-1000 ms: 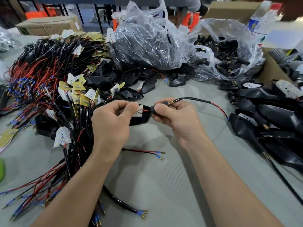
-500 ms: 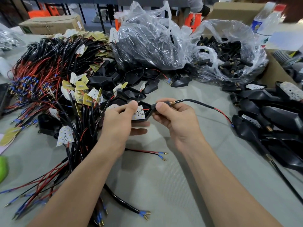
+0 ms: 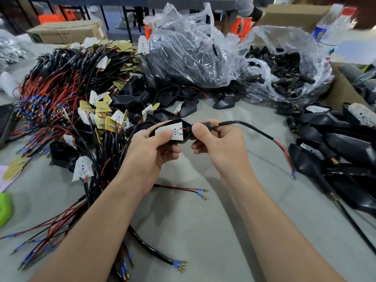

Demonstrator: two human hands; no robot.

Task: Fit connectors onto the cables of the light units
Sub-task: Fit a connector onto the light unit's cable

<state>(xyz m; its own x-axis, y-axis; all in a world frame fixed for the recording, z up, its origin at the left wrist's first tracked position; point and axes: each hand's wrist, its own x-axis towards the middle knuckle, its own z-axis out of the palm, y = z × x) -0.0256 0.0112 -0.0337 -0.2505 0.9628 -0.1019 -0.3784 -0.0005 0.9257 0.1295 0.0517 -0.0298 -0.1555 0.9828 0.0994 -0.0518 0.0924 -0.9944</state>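
Light unit [image 3: 186, 136]: black shell, white LED board [image 3: 169, 131]. Left hand [image 3: 150, 155] fingers pinch it; right hand [image 3: 220, 147] fingers pinch connector [image 3: 207, 125].

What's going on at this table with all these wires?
A person is assembling small lights. The left hand holds a black light unit with its white LED board facing up, while the right hand pinches a black connector on its cable, right against the unit's end. More connectors sit in a plastic bag behind.

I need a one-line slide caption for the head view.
Left hand holds a black light unit while right hand pinches the connector on its cable.
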